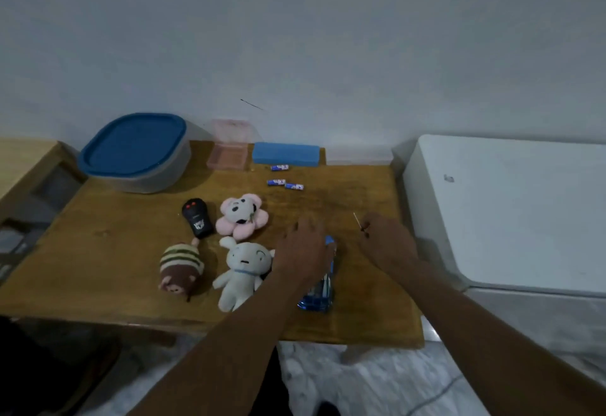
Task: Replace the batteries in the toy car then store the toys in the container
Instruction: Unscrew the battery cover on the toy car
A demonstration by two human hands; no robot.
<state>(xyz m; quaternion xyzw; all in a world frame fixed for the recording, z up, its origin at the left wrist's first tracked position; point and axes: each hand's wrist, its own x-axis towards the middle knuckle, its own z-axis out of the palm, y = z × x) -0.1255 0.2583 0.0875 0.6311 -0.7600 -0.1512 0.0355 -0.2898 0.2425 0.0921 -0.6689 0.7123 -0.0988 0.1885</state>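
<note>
Your left hand (303, 248) lies spread over the blue toy car (323, 284), hiding most of it; whether your fingers actually grip it you cannot tell, and the car's front is blurred. The wooden tabletop (360, 192) has open room at its right half, ending just beside a white appliance (511, 212). The lidded blue container (134, 153) sits at the far left corner, well apart from the car. Your right hand (387, 242), right of the car, pinches a thin screwdriver (359, 221), its handle hidden. 4 toys lie left of the car, the white plush (241, 271) nearest. 3 batteries (284, 181) lie near the back edge.
</note>
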